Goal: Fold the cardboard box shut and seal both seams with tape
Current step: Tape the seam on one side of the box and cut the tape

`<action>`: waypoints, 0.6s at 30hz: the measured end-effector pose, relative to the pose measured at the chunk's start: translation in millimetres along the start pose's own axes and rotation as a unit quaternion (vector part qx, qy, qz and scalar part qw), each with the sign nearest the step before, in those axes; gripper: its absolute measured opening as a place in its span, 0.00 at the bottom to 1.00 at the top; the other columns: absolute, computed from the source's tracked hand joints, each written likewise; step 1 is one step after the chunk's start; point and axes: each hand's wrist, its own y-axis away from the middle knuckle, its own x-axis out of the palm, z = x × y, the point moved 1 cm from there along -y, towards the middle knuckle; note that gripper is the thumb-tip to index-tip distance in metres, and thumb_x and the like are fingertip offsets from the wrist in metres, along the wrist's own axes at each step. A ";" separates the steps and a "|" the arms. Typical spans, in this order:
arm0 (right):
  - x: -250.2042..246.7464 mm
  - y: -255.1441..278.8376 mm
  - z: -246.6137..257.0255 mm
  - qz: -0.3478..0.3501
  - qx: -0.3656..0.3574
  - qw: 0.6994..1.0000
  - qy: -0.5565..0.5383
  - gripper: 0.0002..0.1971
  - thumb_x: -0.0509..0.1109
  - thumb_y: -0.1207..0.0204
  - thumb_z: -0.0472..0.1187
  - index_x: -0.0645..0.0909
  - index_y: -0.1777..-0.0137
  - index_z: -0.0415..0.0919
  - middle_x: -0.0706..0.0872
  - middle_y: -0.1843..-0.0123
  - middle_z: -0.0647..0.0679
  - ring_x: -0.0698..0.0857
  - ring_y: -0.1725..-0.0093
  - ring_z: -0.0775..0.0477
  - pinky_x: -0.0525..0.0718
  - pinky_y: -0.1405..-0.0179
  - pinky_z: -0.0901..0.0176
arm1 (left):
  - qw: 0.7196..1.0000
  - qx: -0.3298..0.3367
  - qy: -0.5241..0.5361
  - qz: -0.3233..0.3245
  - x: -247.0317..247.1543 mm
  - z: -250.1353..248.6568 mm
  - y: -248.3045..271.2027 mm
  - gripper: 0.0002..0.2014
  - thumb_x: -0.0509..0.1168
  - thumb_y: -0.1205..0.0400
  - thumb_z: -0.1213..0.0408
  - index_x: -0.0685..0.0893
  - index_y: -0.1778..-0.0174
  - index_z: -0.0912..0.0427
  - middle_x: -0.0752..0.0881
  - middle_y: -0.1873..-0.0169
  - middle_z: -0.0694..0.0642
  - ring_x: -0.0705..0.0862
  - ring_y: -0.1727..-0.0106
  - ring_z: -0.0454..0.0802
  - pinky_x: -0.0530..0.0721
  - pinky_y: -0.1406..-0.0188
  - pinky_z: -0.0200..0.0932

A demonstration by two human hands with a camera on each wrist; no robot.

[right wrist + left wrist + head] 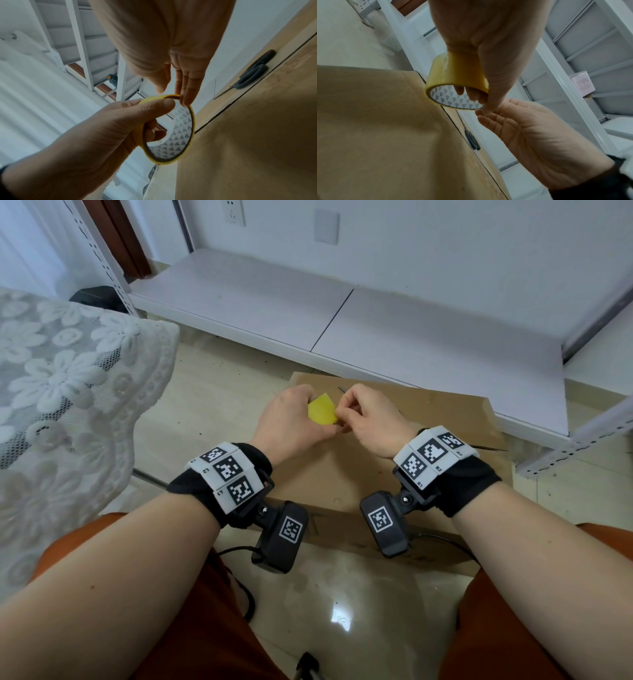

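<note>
Over the folded cardboard box (376,460) on the floor, left hand (291,422) grips the yellow tape roll (322,413), right hand (370,419) fingertips pick at its rim, nothing gripped: likely risk is a lost tape end, or the strip sticking to itself.

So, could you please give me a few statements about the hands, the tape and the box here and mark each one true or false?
1. The left hand holds the yellow tape roll, fingers through its core. True.
2. The right hand holds the scissors. False: the scissors lie on the cardboard box; the right fingertips touch the roll's rim.
3. The box's top flaps are folded down. True.
4. Tape already covers the centre seam. False: the seam shows bare.
5. The roll rests on the box. False: it is held above it.
</note>
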 end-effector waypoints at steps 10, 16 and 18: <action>-3.8 3.2 -1.3 -0.060 -0.005 0.996 -0.067 0.06 0.78 0.31 0.33 0.86 0.68 0.40 0.88 0.66 0.40 0.87 0.64 0.41 0.87 0.54 0.40 | 0.999 -0.030 0.042 -0.007 1.6 -0.7 2.4 0.23 0.76 0.34 0.51 0.79 0.57 0.66 0.87 0.68 0.62 0.86 0.63 0.60 0.83 0.57 0.60; 5.8 6.4 0.0 -0.080 -0.066 0.993 0.049 0.05 0.70 0.23 0.35 0.81 0.61 0.36 0.82 0.57 0.45 0.78 0.60 0.47 0.72 0.57 0.62 | 0.997 -0.040 0.069 -0.009 0.1 -0.8 4.9 0.24 0.76 0.34 0.50 0.79 0.56 0.67 0.88 0.65 0.64 0.87 0.64 0.61 0.83 0.60 0.62; 8.8 8.3 -0.7 -0.063 -0.092 0.989 0.099 0.05 0.64 0.19 0.35 0.76 0.57 0.37 0.75 0.53 0.46 0.73 0.57 0.50 0.65 0.58 0.65 | 0.997 -0.037 0.075 -0.006 -1.5 -1.7 6.3 0.23 0.75 0.34 0.52 0.79 0.56 0.68 0.87 0.65 0.65 0.87 0.64 0.62 0.83 0.62 0.63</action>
